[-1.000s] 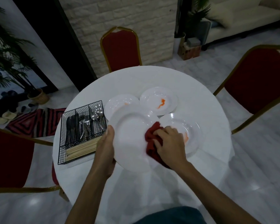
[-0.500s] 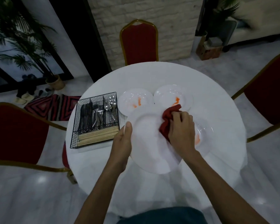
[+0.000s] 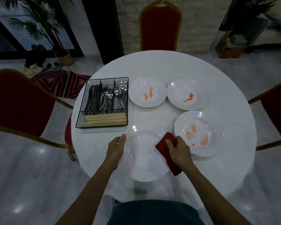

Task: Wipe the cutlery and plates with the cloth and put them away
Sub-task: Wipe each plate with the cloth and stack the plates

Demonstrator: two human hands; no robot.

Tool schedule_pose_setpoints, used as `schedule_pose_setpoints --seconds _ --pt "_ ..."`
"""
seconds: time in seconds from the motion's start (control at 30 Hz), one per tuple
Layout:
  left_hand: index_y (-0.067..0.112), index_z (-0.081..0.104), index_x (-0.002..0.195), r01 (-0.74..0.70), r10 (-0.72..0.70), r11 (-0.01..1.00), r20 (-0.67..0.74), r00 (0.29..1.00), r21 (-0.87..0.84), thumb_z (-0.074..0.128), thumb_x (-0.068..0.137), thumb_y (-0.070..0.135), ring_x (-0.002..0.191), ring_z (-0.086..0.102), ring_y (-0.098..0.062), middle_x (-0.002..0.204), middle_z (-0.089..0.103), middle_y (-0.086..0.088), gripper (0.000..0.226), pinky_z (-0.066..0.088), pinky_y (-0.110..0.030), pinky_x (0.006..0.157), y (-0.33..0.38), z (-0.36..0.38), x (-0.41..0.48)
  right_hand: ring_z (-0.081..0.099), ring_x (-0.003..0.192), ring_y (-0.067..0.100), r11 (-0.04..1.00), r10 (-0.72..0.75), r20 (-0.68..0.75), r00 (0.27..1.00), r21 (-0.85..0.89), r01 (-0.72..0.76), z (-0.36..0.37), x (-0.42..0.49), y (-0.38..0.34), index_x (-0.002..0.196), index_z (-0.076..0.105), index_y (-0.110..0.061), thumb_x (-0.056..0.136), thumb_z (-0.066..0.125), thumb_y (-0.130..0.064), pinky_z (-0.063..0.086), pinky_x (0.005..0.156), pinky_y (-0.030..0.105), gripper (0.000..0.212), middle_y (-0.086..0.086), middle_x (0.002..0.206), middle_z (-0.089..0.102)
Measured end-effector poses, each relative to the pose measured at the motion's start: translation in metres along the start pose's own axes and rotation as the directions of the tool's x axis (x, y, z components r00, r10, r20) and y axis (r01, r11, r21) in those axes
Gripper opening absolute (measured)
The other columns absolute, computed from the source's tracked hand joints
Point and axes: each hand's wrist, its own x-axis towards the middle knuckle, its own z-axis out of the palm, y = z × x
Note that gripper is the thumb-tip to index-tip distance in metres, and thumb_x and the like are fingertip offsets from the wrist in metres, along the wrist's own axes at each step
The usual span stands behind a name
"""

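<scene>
Lowered and drawn toward the person since half a second ago, the white plate (image 3: pixel 144 157) no longer covers its neighbours, and the red cloth (image 3: pixel 166 151) has slid from its far edge to its right rim.

The left hand (image 3: pixel 116 147) grips the plate's left rim, thumb on top. The right hand (image 3: pixel 179 150) is clenched around the bunched cloth and presses it on the plate. This plate looks clean, so its wiping seems nearly finished.

Three more plates lie on the round white table (image 3: pixel 169 65), each smeared orange-red: the far-left plate (image 3: pixel 137 98), the far-right plate (image 3: pixel 178 91) and the near-right plate (image 3: pixel 199 120), which sits just beside the cloth hand. None is wiped yet.

A black wire cutlery basket (image 3: pixel 79 117) stands left of them, holding knives (image 3: pixel 94 98), forks (image 3: pixel 106 98), spoons (image 3: pixel 120 90) and wooden chopsticks (image 3: pixel 104 121). Whether these are already wiped cannot be told.

Most of the job probably remains. No storage place for plates is visible, and the near-right plate crowds the wiping hand.
</scene>
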Motion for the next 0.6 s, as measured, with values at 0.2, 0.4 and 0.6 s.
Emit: schedule_pose_setpoints --seconds 0.2,0.4,0.6 --pt "0.014 0.066 0.101 0.107 -0.102 0.991 -0.063 0.993 0.082 0.039 0.106 0.037 0.091 0.061 -0.026 0.102 0.067 -0.011 0.036 0.049 -0.035 0.082 -0.013 -0.012 0.03 0.06 0.088 0.028 0.998 -0.018 -0.026 1.0 -0.053 0.016 0.039 0.021 -0.003 0.105 0.058 -0.004 0.103 0.055 -0.031 0.042 0.076 0.033 0.028 0.004 0.09 0.058" --pt "0.017 0.05 0.144 0.07 -0.069 0.97 -0.01 0.998 0.233 0.043 0.106 0.031 0.133 0.049 -0.03 0.152 0.048 -0.011 0.041 0.038 -0.042 0.115 -0.026 -0.01 0.034 0.063 0.082 0.027 0.993 -0.027 -0.058 0.998 -0.115 0.02 0.05 0.025 0.004 0.097 0.06 -0.009 0.103 0.053 -0.035 0.045 0.071 0.033 0.027 0.002 0.084 0.062" --pt "0.015 0.03 0.158 0.003 0.004 0.925 -0.018 1.0 0.379 0.049 0.104 0.029 0.144 0.036 -0.035 0.159 0.036 -0.016 0.058 0.031 -0.045 0.118 -0.031 -0.003 0.045 0.06 0.079 0.017 0.998 -0.043 -0.229 0.973 0.045 0.054 0.02 0.014 0.001 0.101 0.069 -0.013 0.102 0.057 -0.033 0.042 0.07 0.029 0.023 -0.003 0.085 0.065"
